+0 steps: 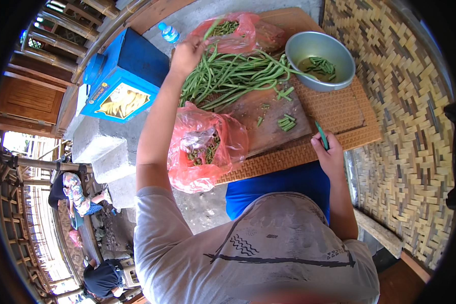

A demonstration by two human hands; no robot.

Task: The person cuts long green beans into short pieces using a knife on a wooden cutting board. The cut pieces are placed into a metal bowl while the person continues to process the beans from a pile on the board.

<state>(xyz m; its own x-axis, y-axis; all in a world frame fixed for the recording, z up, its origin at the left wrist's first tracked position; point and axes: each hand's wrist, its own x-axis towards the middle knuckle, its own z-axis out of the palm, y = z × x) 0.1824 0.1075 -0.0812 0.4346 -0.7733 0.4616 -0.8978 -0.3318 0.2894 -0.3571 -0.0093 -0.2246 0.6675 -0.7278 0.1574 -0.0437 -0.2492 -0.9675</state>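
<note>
My left hand (190,54) reaches over the far side of the table, its fingers pinching a green bean piece (211,29) beside a red plastic bag (247,32) of cut bean bits. Near the table's front right edge, my right hand (330,154) grips a green-handled knife (322,135); its blade is hard to make out. Between them spreads a heap of long beans (231,76), partly across a wooden cutting board (269,110). Short cut beans (287,122) lie on the board. More cut pieces rest inside a metal bowl (306,41) at the back right.
Another red plastic bag (235,140) with bean scraps sits at the table's near left. A blue tin box (140,53) and a water bottle (170,33) stand left of the table (334,110). A woven bamboo wall (406,133) borders the right. Two people are at far left.
</note>
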